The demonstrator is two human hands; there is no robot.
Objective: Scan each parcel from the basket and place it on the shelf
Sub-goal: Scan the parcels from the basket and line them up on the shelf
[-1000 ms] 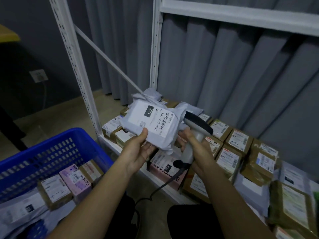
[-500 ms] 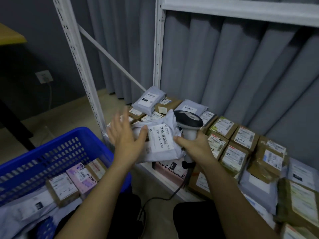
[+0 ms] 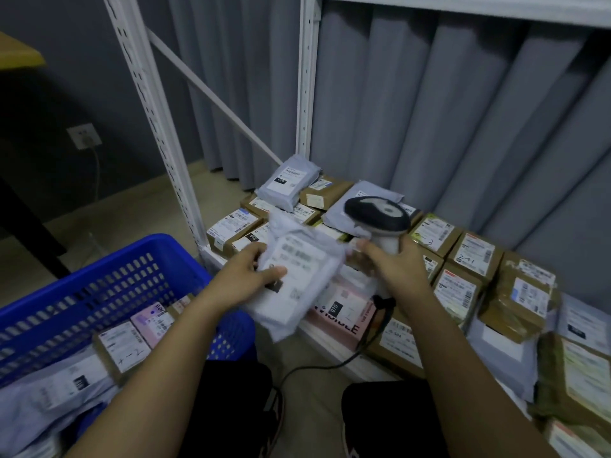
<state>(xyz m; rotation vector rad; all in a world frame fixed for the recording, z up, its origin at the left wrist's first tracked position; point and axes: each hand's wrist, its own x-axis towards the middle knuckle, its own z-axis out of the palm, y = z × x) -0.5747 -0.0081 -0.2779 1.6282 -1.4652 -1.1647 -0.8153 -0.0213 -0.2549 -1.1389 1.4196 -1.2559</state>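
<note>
Right now it looks like the placing step: the white poly parcel (image 3: pixel 299 279) hangs between both hands, above the front edge of the shelf (image 3: pixel 330 338), label up but too blurred to read. Left hand (image 3: pixel 246 279) grips its near-left side, thumb pressed on top by the label, other fingers underneath. Right hand (image 3: pixel 393 266) is wrapped round the handle of the scanner (image 3: pixel 377 214), head poking up beyond the knuckles, cord dropping below the wrist; its fingertips reach toward the parcel's right edge, but I can't tell if they touch it.

Next move, I'd guess: find a free spot. Shelf space ahead of the fingers is packed w/ parcels, so this one prob goes on top of others or into a gap, set flat, then the left hand lets go & reaches back to the blue basket (image 3: pixel 109 276) behind and left of that wrist.

Counts, approx: 1 parcel in hand, 1 scanner, 1 basket w/ about 5 parcels showing inside (more may be hidden), shelf w/ roughly 20+ parcels, mostly brown boxes plus a few grey bags. 2 hands, both busy.
</note>
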